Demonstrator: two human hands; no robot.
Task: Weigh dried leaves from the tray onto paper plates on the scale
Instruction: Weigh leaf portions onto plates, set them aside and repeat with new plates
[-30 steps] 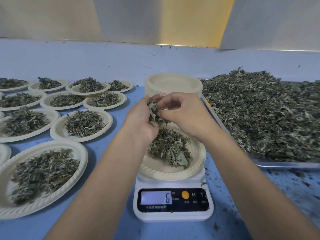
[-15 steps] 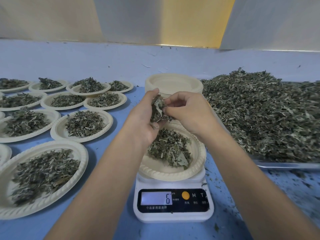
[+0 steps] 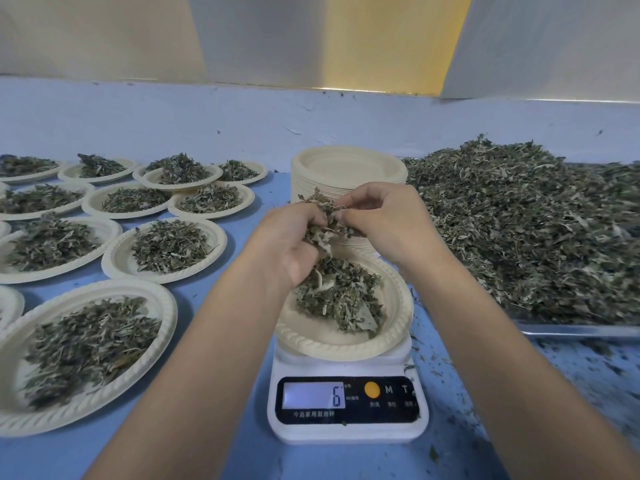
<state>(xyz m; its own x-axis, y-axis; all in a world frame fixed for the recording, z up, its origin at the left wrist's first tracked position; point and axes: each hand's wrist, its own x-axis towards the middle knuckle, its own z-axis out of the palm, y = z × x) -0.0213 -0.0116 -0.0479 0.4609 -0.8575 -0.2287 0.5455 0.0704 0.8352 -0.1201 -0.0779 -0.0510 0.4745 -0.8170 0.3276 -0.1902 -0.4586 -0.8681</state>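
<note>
A white digital scale (image 3: pixel 346 424) stands in front of me and its display reads 6. On it sits a paper plate (image 3: pixel 394 327) with a small heap of dried leaves (image 3: pixel 343 299). Above that plate my left hand (image 3: pixel 287 251) cups a clump of leaves (image 3: pixel 325 220). My right hand (image 3: pixel 381 220) pinches at the same clump with its fingertips. The metal tray (image 3: pixel 571 330) heaped with dried leaves (image 3: pixel 526 230) lies to the right.
A stack of empty paper plates (image 3: pixel 346 171) stands behind the scale. Several filled paper plates (image 3: pixel 166 251) cover the blue table (image 3: pixel 221 441) on the left, the nearest (image 3: pixel 79 348) at the front left. Leaf crumbs litter the table right of the scale.
Both hands have stayed above the plate, working the clump between them; the clump now sits a little more spread across my left palm. The scale reading is unchanged at 6.
</note>
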